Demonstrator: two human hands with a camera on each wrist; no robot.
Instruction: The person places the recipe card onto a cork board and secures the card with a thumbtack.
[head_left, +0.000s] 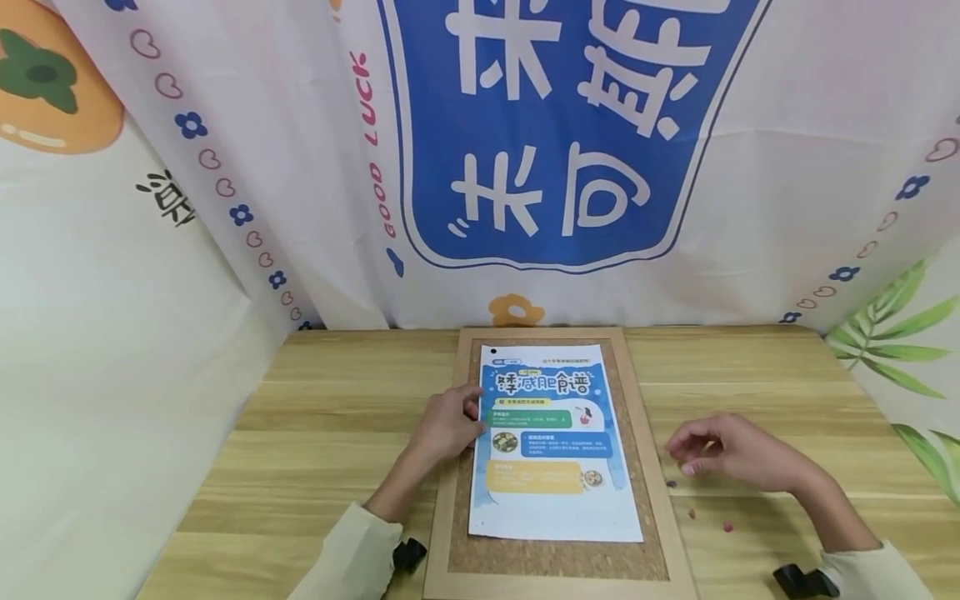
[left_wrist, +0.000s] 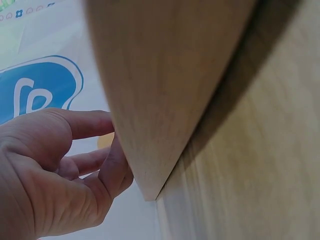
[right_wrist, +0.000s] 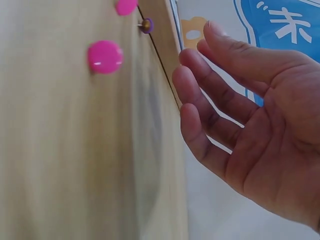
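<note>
A printed sheet (head_left: 555, 517) lies on a wood-framed cork board (head_left: 551, 560), with a dark round pin (head_left: 493, 351) at its top left corner. My left hand (head_left: 447, 425) is at the sheet's left edge, its fingertips over the board's left side. In the left wrist view, the left fingers (left_wrist: 117, 165) bend loosely beside the board's frame (left_wrist: 165, 75). Right of the board, my right hand (head_left: 738, 454) hovers over the table with loosely bent fingers and holds nothing. Below it lie a pink thumbtack (right_wrist: 105, 56), a second pink one (right_wrist: 126, 6) and a purple-rimmed thumbtack (right_wrist: 146, 26).
The board lies on a wood-grain table (head_left: 300, 433) and reaches to its back edge. A printed curtain (head_left: 330, 208) with a blue panel hangs right behind the table. White fabric (head_left: 97, 375) borders the left side.
</note>
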